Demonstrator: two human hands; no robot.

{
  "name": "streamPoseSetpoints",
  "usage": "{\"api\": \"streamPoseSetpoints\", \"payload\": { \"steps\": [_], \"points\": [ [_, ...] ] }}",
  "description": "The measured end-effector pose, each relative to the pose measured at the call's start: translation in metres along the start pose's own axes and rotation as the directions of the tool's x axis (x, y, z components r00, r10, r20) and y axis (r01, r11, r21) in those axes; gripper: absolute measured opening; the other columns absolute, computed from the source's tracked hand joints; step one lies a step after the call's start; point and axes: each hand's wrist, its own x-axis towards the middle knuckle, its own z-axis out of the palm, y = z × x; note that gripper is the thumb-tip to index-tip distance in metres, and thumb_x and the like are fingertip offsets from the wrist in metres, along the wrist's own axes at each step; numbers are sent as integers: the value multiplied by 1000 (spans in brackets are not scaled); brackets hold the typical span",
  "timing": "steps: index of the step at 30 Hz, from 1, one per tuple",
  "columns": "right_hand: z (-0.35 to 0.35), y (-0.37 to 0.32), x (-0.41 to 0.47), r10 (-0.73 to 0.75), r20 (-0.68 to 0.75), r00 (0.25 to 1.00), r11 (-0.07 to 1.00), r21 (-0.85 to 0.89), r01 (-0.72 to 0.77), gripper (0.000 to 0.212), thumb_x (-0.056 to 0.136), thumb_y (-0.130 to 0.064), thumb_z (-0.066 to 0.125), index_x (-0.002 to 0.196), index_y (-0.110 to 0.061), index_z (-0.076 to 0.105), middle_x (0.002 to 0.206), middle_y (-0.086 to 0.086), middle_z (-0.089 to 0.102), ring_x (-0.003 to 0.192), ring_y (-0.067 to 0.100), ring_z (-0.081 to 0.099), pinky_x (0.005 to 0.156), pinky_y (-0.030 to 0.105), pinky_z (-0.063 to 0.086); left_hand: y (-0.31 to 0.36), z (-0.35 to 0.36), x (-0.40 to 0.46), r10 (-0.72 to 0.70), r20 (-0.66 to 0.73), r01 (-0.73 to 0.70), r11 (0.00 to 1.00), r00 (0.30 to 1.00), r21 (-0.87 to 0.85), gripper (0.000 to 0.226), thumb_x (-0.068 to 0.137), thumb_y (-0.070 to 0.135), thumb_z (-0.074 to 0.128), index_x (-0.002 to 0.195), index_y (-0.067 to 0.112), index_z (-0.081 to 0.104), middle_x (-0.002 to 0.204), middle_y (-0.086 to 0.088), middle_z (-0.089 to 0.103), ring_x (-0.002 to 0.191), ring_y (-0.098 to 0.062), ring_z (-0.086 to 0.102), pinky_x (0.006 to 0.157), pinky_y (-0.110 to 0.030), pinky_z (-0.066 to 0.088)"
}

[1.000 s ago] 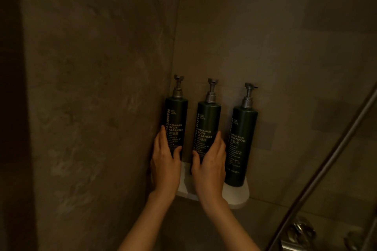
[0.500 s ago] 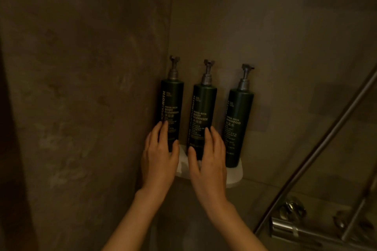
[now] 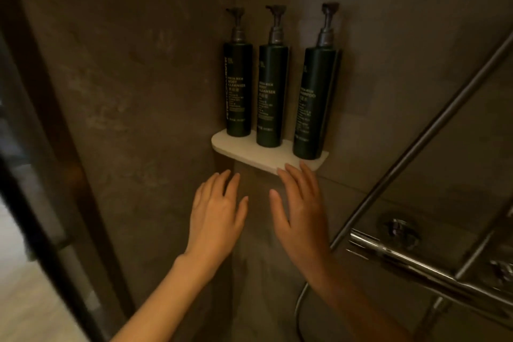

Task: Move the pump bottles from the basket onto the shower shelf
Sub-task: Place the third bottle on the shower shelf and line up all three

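Observation:
Three dark green pump bottles stand upright in a row on the white corner shower shelf [image 3: 249, 157]: the left bottle [image 3: 238, 89], the middle bottle [image 3: 272, 97] and the right bottle [image 3: 315, 103]. My left hand [image 3: 216, 214] hovers below the shelf with fingers spread and nothing in it. My right hand [image 3: 301, 211] is open too, its fingertips just below the shelf's front edge. Neither hand touches a bottle. No basket is in view.
Brown stone walls meet in the corner behind the shelf. A slanted metal rail [image 3: 416, 147] and the chrome shower mixer [image 3: 402, 255] with a hose are at the right. A dark glass door frame [image 3: 36, 175] runs down the left side.
Both hands have let go of the left and middle bottles and dropped below the shelf. The bottles stay standing. The view has shifted, showing more of the door and mixer.

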Motion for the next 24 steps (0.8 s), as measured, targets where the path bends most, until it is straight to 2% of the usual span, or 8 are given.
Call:
{"api": "streamPoseSetpoints", "payload": {
  "steps": [4,9,15,19,24],
  "points": [
    [-43,10,-26,-59,59,997,998,13,58,43,90,-25,52,128,-5,54,133,14,55,130,28,43,106,44,39,42,-8,-38,-71,-2,71,996,997,52,50,93,33,46,138,11,42,143,-13,45,133,-28,38,112,-41,30],
    [-89,22,-55,-67,281,957,998,17,64,47,95,-32,46,137,-9,43,142,12,44,135,25,34,109,45,33,75,-22,-92,-176,-6,176,978,984,110,50,93,34,46,137,11,44,141,-13,47,131,-28,41,109,-41,33],
    [-126,25,-56,-45,403,914,995,-67,78,47,97,-40,37,135,-13,42,139,8,44,133,23,33,108,41,33,91,-52,-112,-248,21,237,943,968,236,52,94,38,41,140,14,38,144,-11,43,133,-26,38,110,-40,32],
    [-139,17,-38,-54,403,914,990,-98,101,47,97,-40,35,136,-14,42,139,9,45,132,24,35,108,41,32,97,-77,-99,-255,-3,246,932,967,266,51,93,38,43,138,14,39,143,-11,44,131,-28,41,108,-41,35],
    [-151,4,-17,-116,314,942,982,-108,157,45,98,-37,38,133,-12,45,137,10,48,129,25,39,109,43,31,105,-102,-79,-235,-23,232,931,972,282,51,93,38,42,137,12,40,141,-13,45,130,-30,41,105,-42,36]
  ]
}}
